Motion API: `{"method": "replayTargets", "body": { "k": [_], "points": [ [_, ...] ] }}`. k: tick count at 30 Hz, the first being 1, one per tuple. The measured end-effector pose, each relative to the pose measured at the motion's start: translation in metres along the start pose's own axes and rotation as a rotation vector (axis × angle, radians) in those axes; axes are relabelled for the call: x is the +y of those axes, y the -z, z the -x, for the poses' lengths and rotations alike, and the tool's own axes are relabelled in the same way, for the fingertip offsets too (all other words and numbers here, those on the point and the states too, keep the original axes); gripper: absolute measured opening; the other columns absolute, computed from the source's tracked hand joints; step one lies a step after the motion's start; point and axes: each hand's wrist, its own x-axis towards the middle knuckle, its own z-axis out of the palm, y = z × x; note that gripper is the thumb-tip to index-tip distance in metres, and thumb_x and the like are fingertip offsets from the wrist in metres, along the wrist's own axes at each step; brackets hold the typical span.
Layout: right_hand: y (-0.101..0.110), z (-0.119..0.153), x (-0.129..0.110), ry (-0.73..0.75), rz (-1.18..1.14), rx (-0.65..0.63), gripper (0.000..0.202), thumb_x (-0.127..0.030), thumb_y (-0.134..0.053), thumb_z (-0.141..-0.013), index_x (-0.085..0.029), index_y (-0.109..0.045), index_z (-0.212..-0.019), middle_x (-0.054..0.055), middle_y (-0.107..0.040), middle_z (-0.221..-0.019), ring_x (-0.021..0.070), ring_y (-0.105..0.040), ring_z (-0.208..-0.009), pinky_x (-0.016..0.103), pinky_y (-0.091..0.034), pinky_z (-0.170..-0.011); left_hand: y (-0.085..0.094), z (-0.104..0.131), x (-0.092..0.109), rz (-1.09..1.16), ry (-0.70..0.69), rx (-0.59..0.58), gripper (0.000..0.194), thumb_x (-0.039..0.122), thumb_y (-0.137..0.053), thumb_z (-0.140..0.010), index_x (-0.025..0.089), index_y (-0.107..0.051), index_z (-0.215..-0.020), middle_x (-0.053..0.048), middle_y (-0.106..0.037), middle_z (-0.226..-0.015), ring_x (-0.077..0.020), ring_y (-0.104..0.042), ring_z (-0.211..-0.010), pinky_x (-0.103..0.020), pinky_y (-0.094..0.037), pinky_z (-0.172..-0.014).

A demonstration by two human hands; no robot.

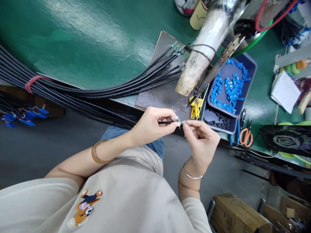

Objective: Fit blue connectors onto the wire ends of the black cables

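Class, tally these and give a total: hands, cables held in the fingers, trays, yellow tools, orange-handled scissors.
Hands: 2 (left hand, right hand)
Held black cable: 1
Trays: 2 (tray of blue pieces, tray of black pieces)
Yellow tool: 1
Orange-handled scissors: 1
Total: 7

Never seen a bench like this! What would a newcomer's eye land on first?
Probably the bundle of black cables sweeping in from the left, wrapped by a red tie. Next, the bright blue pieces scattered in a tray on the right. Near the centre, the left hand grips one cable, and the right hand pinches its thin wires.
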Motion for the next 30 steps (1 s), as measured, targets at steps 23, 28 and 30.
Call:
{"method": "replayTargets", "body": {
  "k": [23,28,30],
  "points": [
    [-0.004,0.002,0.012,0.318,0.179,0.321,0.007,-0.026,-0.066,-0.088,-0.025,-0.072,-0.092,-0.005,-0.063,-0.059,0.0079,-0.055,-0.048,0.021,-0.038,-0.046,0.014,-0.005,0.007,0.226,0.235,-0.146,0.017,0.023,-0.066,-0.085,0.011,-0.061,-0.073,0.002,-0.06,-0.06,-0.002,-0.046,-0.049,-0.012,-0.036,-0.046],
    [-0.001,-0.001,0.001,0.024,0.027,0.069,0.026,-0.04,-0.062,-0.091,-0.02,-0.066,-0.076,-0.004,-0.065,-0.059,0.0087,-0.057,-0.05,0.022,-0.041,-0.049,0.01,-0.004,0.007,0.213,0.139,-0.08,0.011,0.02,-0.07,-0.081,0.011,-0.064,-0.076,0.002,-0.06,-0.063,-0.0034,-0.051,-0.054,-0.013,-0.042,-0.051],
    [-0.001,-0.006,0.006,0.025,-0.029,-0.016,0.024,-0.038,-0.061,-0.092,-0.02,-0.063,-0.076,-0.005,-0.064,-0.059,0.0078,-0.056,-0.049,0.021,-0.042,-0.049,0.012,-0.004,0.007,0.237,0.166,-0.128,0.013,0.02,-0.069,-0.082,0.012,-0.062,-0.075,0.003,-0.059,-0.06,-0.0028,-0.049,-0.048,-0.013,-0.04,-0.046]
  ]
}}
